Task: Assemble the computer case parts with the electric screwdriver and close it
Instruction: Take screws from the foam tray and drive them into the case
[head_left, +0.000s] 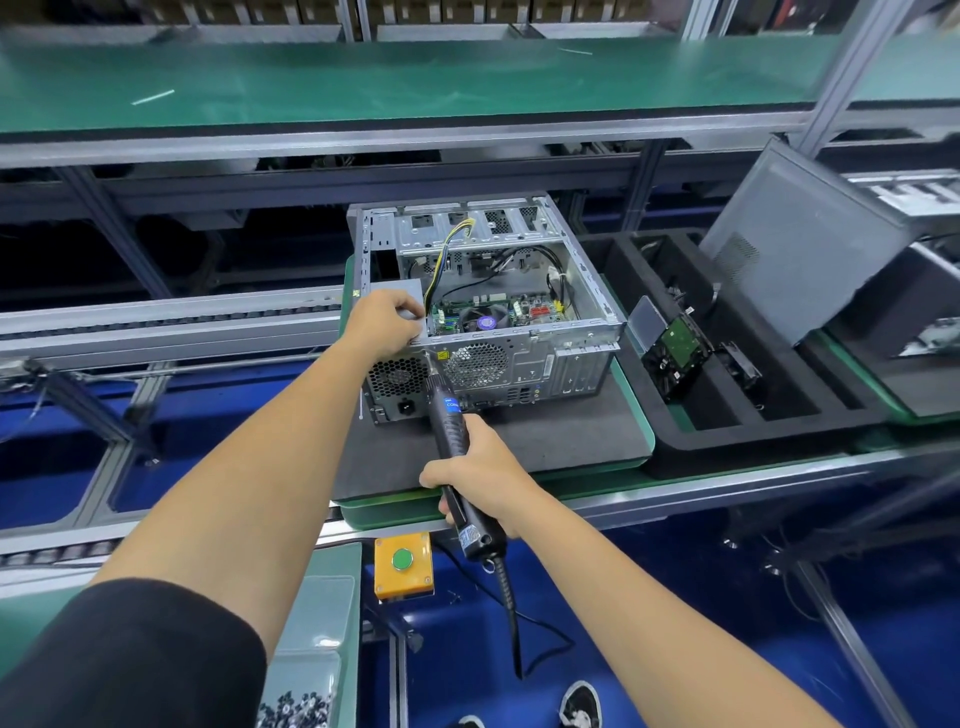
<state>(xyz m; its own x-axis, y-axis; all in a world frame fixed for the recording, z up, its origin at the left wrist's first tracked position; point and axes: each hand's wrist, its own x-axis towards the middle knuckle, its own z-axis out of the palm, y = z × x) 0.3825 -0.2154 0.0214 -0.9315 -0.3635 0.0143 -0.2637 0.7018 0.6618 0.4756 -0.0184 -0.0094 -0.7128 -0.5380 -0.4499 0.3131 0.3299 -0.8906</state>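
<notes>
An open computer case (524, 364) lies on its side on a dark foam pad (545, 441), rear panel toward me, with the motherboard and cables showing inside. My left hand (387, 319) grips the top of the grey power supply (396, 287) at the case's left rear corner. My right hand (480, 475) holds the black electric screwdriver (452, 436). Its bit touches the rear panel just above the power supply's fan grille. The grey side panel (800, 244) leans upright to the right.
A black foam tray (769, 410) to the right holds a hard drive (675, 353) and other parts. A yellow box with a green button (403, 565) sits below the conveyor edge. Clear bins with small screws (296, 709) are at the lower left. A green shelf (363, 78) runs above.
</notes>
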